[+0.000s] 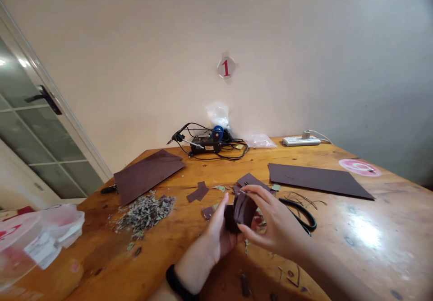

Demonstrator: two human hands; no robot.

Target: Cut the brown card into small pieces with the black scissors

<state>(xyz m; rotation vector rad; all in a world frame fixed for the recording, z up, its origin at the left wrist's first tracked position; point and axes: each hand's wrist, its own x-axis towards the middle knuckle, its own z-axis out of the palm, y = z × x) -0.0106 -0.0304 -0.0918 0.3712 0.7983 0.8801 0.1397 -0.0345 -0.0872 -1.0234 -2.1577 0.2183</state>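
Near the front middle of the table, both hands are closed on a small folded piece of dark brown card, which seems to have several layers. My left hand cups it from the left and below. My right hand grips its upper and right edges between fingers and thumb. Behind and around the hands lie brown card scraps and small pale green bits. Black-handled scissors rest just right of my right hand, their blades hidden.
Larger brown card sheets lie left and right. A heap of dried leaves is at left, a plastic bag at the left edge. A black device with cables and a power strip stand at the back.
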